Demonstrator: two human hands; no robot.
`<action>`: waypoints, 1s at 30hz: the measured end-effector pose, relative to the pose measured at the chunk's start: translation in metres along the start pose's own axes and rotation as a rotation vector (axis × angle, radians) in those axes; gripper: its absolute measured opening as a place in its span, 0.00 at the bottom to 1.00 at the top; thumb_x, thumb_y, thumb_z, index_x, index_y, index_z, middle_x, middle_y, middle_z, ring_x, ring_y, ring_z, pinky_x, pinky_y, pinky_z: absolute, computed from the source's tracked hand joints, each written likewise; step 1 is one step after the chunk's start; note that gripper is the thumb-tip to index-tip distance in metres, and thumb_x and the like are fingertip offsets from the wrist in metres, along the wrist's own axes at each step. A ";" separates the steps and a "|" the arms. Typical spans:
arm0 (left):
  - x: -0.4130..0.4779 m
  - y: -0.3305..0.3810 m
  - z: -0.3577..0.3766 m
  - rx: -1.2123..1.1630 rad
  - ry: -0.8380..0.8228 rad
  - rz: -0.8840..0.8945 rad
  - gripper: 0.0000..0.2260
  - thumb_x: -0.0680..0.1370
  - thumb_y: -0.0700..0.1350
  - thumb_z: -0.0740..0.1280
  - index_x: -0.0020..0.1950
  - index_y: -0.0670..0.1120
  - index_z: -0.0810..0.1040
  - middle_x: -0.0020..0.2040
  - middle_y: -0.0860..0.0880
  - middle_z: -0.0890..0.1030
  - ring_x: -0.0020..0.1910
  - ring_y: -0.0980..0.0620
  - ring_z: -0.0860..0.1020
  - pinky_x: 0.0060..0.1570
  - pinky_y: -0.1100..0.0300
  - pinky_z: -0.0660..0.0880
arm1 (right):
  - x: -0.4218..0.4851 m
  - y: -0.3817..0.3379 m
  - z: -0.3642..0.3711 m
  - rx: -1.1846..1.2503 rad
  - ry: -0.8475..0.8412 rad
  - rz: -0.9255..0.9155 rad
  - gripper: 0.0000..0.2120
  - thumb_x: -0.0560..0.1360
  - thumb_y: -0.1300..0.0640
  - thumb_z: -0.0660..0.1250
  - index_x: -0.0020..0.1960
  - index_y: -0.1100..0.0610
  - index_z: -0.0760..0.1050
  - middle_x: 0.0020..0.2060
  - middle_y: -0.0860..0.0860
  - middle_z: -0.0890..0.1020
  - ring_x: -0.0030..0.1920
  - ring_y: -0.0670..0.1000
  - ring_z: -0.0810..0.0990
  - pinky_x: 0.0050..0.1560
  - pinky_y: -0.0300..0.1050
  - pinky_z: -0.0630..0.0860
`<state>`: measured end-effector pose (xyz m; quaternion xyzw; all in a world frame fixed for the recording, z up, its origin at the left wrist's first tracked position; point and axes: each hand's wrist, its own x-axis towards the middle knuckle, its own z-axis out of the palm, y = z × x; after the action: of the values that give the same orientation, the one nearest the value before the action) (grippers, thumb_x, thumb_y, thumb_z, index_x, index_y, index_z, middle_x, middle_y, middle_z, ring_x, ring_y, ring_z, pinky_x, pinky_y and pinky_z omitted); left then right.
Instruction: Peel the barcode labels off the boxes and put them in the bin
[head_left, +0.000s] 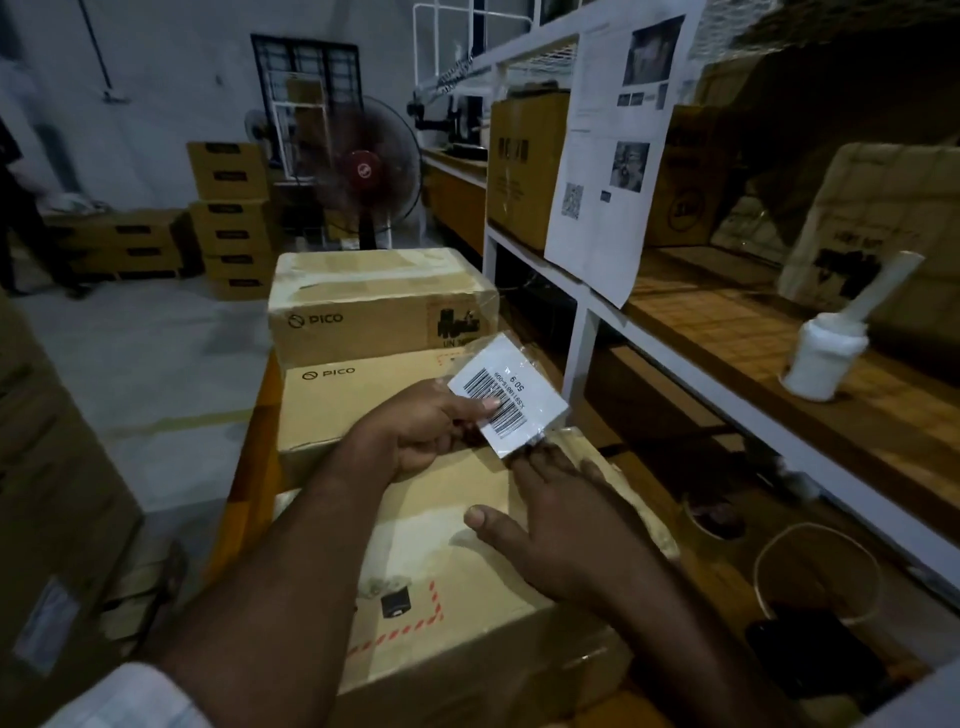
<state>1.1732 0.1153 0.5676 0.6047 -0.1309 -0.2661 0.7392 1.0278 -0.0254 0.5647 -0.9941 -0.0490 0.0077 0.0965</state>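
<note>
Head view: barcode label (506, 397), a glossy white rectangle with black bars and a clear film border, held lifted above the far edge of the near box (441, 499). Left hand (415, 431) pinches the label, thumb laid across the bars. Right hand (566, 525) lies flat on the near box's matte brown cardboard top, fingers straight, gripping nothing. Beyond the near box stand a second box (363, 400) and a taped third box (374, 306), both printed PICO. Right of the near box, a white metal shelf frame (576, 332) with wooden boards carries a white plastic bottle (823, 358).
</note>
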 end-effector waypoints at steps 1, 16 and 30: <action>0.001 0.000 0.001 0.001 0.005 -0.002 0.10 0.77 0.32 0.67 0.57 0.39 0.79 0.48 0.42 0.86 0.44 0.47 0.85 0.42 0.56 0.83 | -0.011 0.001 -0.003 -0.004 -0.018 -0.007 0.42 0.75 0.27 0.44 0.80 0.52 0.51 0.80 0.49 0.51 0.79 0.47 0.46 0.77 0.49 0.43; 0.001 0.003 0.006 -0.012 -0.019 -0.027 0.11 0.76 0.31 0.68 0.56 0.41 0.79 0.44 0.44 0.87 0.42 0.49 0.86 0.38 0.59 0.81 | -0.027 -0.007 -0.013 -0.048 -0.093 -0.078 0.46 0.69 0.24 0.36 0.79 0.50 0.52 0.80 0.47 0.52 0.79 0.46 0.47 0.77 0.54 0.39; 0.005 0.003 0.003 -0.022 -0.074 -0.031 0.15 0.76 0.30 0.67 0.62 0.40 0.77 0.47 0.44 0.87 0.45 0.49 0.86 0.41 0.58 0.82 | -0.002 0.002 -0.004 -0.026 -0.037 -0.060 0.46 0.70 0.22 0.43 0.80 0.48 0.51 0.79 0.44 0.54 0.79 0.45 0.50 0.77 0.55 0.42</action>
<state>1.1766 0.1106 0.5702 0.5882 -0.1457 -0.3010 0.7363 1.0257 -0.0284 0.5685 -0.9930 -0.0806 0.0227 0.0830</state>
